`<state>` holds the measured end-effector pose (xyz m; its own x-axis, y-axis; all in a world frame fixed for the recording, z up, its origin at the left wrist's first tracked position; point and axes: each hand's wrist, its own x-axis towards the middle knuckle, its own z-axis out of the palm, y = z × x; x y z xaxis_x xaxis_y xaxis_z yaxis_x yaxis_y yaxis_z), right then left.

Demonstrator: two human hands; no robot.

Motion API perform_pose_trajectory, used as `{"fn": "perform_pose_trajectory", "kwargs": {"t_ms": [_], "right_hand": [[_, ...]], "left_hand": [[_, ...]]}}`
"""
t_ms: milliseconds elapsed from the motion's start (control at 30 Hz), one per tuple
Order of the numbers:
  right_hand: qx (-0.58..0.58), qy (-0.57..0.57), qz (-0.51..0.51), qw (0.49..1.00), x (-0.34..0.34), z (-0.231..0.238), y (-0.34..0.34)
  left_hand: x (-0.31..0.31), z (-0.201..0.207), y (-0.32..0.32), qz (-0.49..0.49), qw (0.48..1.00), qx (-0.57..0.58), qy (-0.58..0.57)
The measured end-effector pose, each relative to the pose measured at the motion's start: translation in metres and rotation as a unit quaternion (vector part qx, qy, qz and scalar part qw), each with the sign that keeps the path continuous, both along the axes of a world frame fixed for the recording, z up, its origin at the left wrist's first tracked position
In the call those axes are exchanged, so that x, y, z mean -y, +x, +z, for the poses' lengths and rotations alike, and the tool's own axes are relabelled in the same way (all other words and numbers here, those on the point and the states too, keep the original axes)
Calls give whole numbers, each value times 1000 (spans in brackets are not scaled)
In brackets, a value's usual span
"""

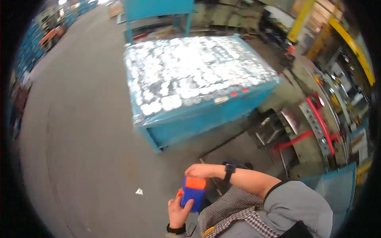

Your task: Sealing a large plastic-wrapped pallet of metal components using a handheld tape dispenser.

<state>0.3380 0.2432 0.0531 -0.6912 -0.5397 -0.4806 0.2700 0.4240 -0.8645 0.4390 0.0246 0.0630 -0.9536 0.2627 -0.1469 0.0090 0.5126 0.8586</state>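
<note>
In front of my body, my left hand [178, 211] is wrapped round a boxy blue thing [192, 200] with a bright orange upper part [195, 183]. Its exact kind does not show. A smaller orange piece sticks out beside my left fingers. My right hand [199, 170] is at the upper end of the orange part, its fingers bent and pressed together. What those fingers hold, if anything, is hidden. A dark watch [229, 171] is on my right wrist and a black band [176, 229] on my left.
Ahead stands a large blue metal bin [206, 123] topped with many shiny round pieces under clear film. At right are a machine control panel with a red frame [322, 123] and yellow bars [351, 43]. Grey floor [83, 131] stretches left, with a white scrap [139, 191] on it.
</note>
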Motion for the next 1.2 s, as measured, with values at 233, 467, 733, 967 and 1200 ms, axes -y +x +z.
{"fn": "perform_pose_trajectory", "kwargs": {"t_ms": [233, 467, 733, 967, 1200], "right_hand": [[6, -6, -105, 994, 16, 9, 7], [125, -40, -99, 986, 21, 23, 6], [36, -113, -127, 985, 15, 50, -2], [243, -144, -93, 955, -29, 60, -18], [35, -154, -83, 984, -41, 39, -7]], "left_hand": [[20, 18, -2, -43, 997, 7, 62], [18, 38, -2, -37, 999, 15, 29], [18, 70, -22, -41, 997, 59, 2], [-20, 69, -29, -17, 999, 36, -15], [-41, 83, -31, -48, 998, -2, -52]]}}
